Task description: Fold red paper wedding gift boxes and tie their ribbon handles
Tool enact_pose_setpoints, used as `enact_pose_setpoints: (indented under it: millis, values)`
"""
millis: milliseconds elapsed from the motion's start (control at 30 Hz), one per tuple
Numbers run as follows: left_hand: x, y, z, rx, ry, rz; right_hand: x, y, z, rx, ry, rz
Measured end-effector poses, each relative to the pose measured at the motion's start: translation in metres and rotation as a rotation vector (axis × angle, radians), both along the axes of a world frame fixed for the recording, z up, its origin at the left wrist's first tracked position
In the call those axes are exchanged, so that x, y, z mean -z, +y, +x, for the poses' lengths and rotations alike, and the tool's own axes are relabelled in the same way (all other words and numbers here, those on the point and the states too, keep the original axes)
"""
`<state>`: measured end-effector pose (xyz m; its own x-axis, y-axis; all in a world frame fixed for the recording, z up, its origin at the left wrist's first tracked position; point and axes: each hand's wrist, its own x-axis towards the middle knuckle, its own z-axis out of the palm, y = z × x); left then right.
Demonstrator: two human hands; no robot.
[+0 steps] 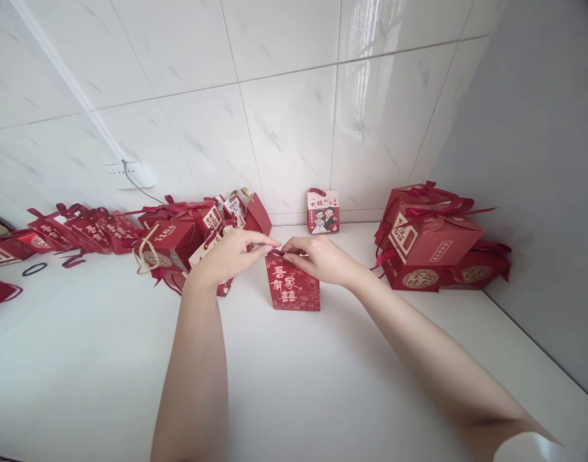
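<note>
A small red gift box (296, 289) with pale Chinese characters on its front stands upright on the white tabletop. Over its top edge, a dark red ribbon (276, 252) shows between my two hands. My left hand (231, 255) reaches in from the left, thumb and forefinger pinched on the ribbon. From the other side my right hand (318, 256) pinches the ribbon too, its fingers bent over the box's top right corner. The fingers partly cover the ribbon, so its exact shape is hidden.
Stacked red gift boxes (438, 237) with ribbons stand at right by a grey panel. More red boxes (171, 247) crowd the left, some with rope handles. A small box with a cartoon couple (323, 212) stands against the tiled wall. A black ring (34, 269) lies far left.
</note>
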<state>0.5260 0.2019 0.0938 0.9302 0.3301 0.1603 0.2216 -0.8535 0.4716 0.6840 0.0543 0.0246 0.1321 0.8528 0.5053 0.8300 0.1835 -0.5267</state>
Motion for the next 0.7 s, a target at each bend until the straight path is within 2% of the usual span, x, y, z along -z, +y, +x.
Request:
enact_pose_setpoints:
  millis: [200, 500, 600, 700]
  values:
    - [0.003, 0.004, 0.003, 0.041, -0.003, 0.020, -0.002, -0.003, 0.001, -0.010, -0.026, -0.020]
    - [0.009, 0.019, 0.000, -0.043, 0.094, -0.033, 0.002, 0.000, 0.007, 0.024, -0.092, -0.070]
    - [0.009, 0.017, 0.001, -0.081, 0.124, -0.048, 0.001, 0.000, 0.006, 0.014, -0.074, -0.072]
    - [0.006, 0.010, 0.003, -0.048, 0.113, -0.057, 0.000, -0.001, 0.006, 0.001, -0.057, -0.074]
